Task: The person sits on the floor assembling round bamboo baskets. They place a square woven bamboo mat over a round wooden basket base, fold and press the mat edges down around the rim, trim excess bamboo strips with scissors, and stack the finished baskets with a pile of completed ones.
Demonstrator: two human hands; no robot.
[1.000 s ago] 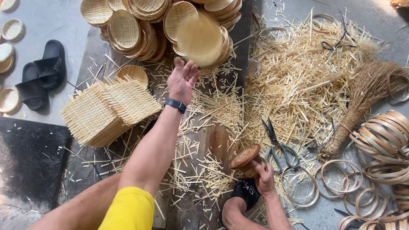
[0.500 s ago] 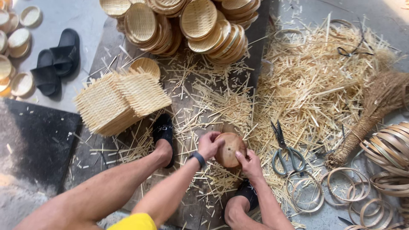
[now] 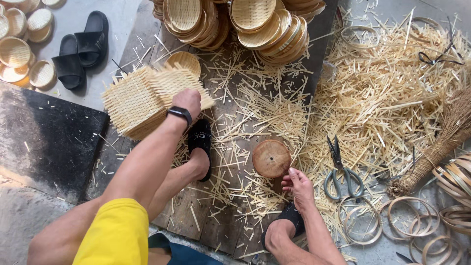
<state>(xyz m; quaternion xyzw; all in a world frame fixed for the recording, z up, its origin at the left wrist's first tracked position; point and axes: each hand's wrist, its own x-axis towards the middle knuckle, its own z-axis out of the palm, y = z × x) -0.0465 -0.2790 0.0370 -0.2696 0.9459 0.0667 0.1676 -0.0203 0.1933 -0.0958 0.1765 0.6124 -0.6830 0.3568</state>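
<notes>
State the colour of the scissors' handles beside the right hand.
Grey-green handles on the scissors, seen in the head view, right of the right hand.

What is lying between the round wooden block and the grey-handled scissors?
In the head view, only loose bamboo splinters on the wooden boards lie between the round wooden block and the scissors.

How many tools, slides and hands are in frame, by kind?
Scissors: 1
Wooden round block: 1
Broom: 1
Spare black slides: 2
Hands: 2, left hand on the woven square mats, right hand beside the block
Total: 7
</notes>
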